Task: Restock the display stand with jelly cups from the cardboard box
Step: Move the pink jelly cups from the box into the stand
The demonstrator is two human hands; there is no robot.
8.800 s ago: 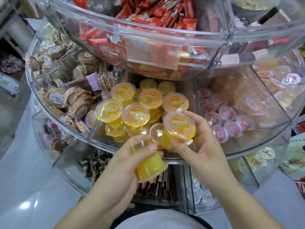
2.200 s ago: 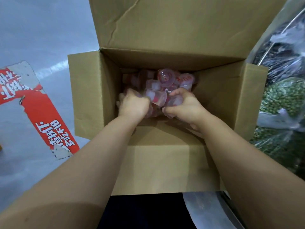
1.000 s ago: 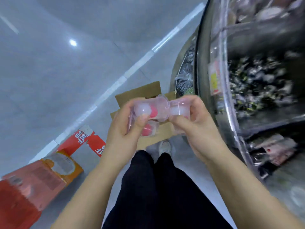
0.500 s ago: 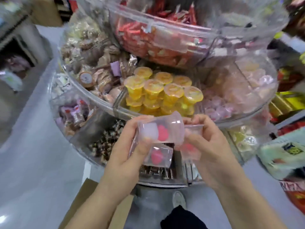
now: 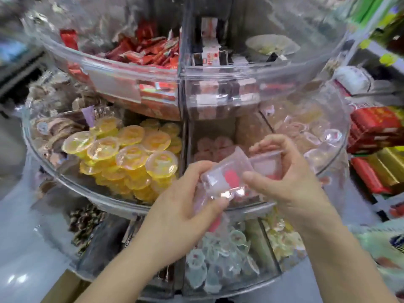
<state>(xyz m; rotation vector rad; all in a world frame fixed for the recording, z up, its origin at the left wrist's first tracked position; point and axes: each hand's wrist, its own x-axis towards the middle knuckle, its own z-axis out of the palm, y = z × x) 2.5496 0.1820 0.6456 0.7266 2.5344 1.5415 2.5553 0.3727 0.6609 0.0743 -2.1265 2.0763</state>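
Both hands hold clear jelly cups with pink-red filling in front of the round clear display stand point(image 5: 140, 212). My left hand point(image 5: 175, 217) grips a cluster of pink jelly cups point(image 5: 225, 178), one lying on its side. My right hand point(image 5: 288, 184) grips another pink jelly cup point(image 5: 265, 164) at its rim. They hover at the rim of the middle tier's compartment holding pink jelly cups point(image 5: 215, 146). Yellow jelly cups point(image 5: 131, 156) fill the compartment to the left. A corner of the cardboard box point(image 5: 63, 287) shows at bottom left.
The top tier holds red snack packets point(image 5: 150, 53) and small boxed sweets point(image 5: 209, 55). Pale jelly cups point(image 5: 306, 136) lie in the right compartment, bluish ones point(image 5: 218, 259) in the lower tier. Red and gold boxes point(image 5: 376, 138) sit on shelves at right. Grey floor lies at left.
The view has moved closer and to the right along the stand. Both hands, still gripping the pink cups, have risen from below the middle tier to the pink-cup compartment's rim.
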